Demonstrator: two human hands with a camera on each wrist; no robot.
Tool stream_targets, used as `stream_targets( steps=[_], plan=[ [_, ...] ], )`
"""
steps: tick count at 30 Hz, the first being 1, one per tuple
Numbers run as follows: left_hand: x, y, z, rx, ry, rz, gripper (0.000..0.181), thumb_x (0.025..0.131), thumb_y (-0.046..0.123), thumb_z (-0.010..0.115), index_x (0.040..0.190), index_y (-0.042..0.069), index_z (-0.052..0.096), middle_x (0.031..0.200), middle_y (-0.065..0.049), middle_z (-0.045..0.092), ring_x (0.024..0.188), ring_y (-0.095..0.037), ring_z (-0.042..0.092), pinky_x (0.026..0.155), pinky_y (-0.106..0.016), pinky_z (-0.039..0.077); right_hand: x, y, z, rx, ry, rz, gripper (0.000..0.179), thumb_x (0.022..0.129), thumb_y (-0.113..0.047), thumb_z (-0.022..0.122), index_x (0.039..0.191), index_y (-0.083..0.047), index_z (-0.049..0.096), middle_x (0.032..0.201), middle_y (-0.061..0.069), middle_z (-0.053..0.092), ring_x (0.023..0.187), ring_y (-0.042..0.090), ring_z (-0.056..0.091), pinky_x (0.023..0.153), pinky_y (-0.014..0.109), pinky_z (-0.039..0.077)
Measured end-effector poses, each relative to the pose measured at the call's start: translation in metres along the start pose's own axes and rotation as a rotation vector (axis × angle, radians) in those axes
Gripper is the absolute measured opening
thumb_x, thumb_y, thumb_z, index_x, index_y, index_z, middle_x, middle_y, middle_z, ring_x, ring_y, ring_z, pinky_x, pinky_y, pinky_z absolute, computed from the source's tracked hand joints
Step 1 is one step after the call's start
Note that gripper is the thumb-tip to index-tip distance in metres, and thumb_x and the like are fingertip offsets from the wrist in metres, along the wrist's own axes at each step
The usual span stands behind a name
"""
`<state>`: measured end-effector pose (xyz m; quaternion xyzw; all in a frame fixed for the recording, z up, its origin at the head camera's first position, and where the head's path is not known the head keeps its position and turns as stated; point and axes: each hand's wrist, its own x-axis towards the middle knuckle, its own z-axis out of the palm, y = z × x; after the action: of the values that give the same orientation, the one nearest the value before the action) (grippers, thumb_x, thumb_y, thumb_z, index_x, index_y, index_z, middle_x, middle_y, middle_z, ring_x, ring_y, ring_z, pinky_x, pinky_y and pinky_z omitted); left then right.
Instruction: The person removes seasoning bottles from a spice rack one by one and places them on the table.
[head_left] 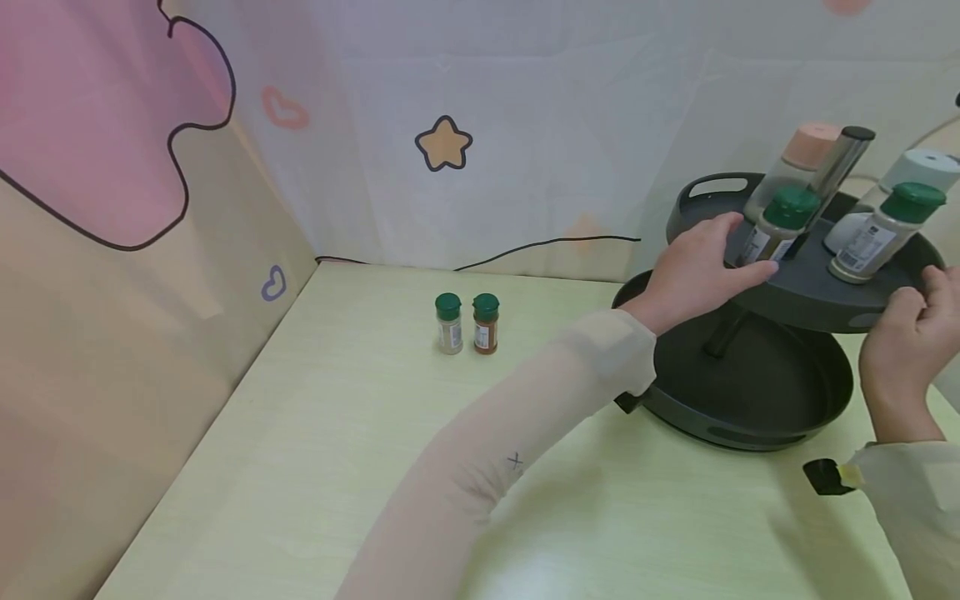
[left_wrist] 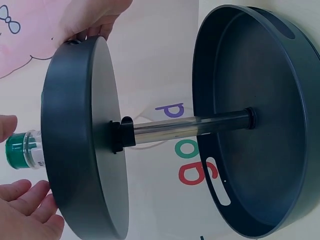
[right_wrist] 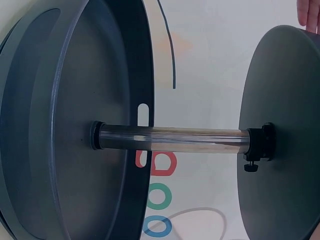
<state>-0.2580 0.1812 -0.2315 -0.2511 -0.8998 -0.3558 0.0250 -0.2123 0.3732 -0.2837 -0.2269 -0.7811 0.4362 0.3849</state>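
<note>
A black two-tier turntable rack stands at the right, its upper tray (head_left: 817,296) above a wider lower tray (head_left: 750,392) on a central pole (left_wrist: 170,130). My left hand (head_left: 697,267) is at the upper tray's left side, thumb and fingers spread around a green-capped spice jar (head_left: 780,221). The left wrist view shows a gap between the fingers and that jar (left_wrist: 32,150). My right hand (head_left: 915,342) grips the upper tray's right rim, fingers curled at its edge. A second green-capped jar (head_left: 877,237) stands on the tray near this hand.
Also on the upper tray are a pink-capped container (head_left: 806,154), a tall dark-topped cylinder (head_left: 843,171) and a white-topped container (head_left: 922,171). Two green-capped spice jars, one pale (head_left: 449,325) and one reddish (head_left: 486,325), stand on the table (head_left: 337,467). A printed cloth (head_left: 525,125) hangs behind.
</note>
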Motion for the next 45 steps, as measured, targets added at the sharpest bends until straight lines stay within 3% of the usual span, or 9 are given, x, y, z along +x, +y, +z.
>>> stream_targets(
  steps=[13,21,26,32,45],
  plan=[
    [0.01,0.006,0.01,0.026,0.016,-0.044,0.057,0.079,0.049,0.058,0.127,0.027,0.039,0.11,0.017,0.051,0.088,0.004,0.049,0.07,-0.011,0.039,-0.002,0.002,0.001,-0.021,0.004,-0.012,0.046,0.092,-0.019,0.022,0.136,-0.009,0.033,0.147,-0.003,0.018,0.132,-0.002,0.011,0.104,0.009,0.008],
    [0.012,0.013,0.014,0.14,0.059,-0.053,0.041,0.079,0.052,0.055,0.112,0.029,0.047,0.088,0.018,0.052,0.074,0.005,0.047,0.065,-0.011,0.035,-0.001,0.002,0.0,-0.017,0.004,-0.011,0.046,0.092,-0.019,0.022,0.136,-0.009,0.033,0.147,-0.002,0.019,0.133,-0.001,0.012,0.104,0.009,0.008],
    [0.011,0.018,0.016,0.199,0.087,-0.065,0.034,0.079,0.055,0.054,0.102,0.03,0.049,0.081,0.02,0.051,0.073,0.005,0.048,0.079,-0.015,0.033,-0.001,0.003,0.001,-0.016,0.002,-0.015,0.047,0.092,-0.019,0.021,0.136,-0.01,0.032,0.147,-0.004,0.018,0.132,-0.002,0.011,0.104,0.009,0.008],
    [0.012,0.021,0.019,0.197,0.115,-0.091,0.037,0.078,0.056,0.054,0.105,0.032,0.05,0.084,0.022,0.054,0.083,0.006,0.052,0.101,-0.024,0.029,0.0,0.003,0.002,-0.01,0.009,-0.02,0.047,0.091,-0.019,0.022,0.136,-0.01,0.033,0.147,-0.004,0.018,0.132,-0.003,0.011,0.104,0.009,0.008],
    [0.015,0.027,0.027,0.251,0.155,-0.129,0.033,0.078,0.057,0.052,0.099,0.032,0.05,0.079,0.022,0.054,0.087,0.004,0.05,0.104,-0.027,0.024,0.0,0.005,0.002,-0.012,0.009,-0.023,0.047,0.092,-0.019,0.022,0.136,-0.01,0.033,0.147,-0.004,0.018,0.132,-0.002,0.011,0.104,0.01,0.007]
  ],
)
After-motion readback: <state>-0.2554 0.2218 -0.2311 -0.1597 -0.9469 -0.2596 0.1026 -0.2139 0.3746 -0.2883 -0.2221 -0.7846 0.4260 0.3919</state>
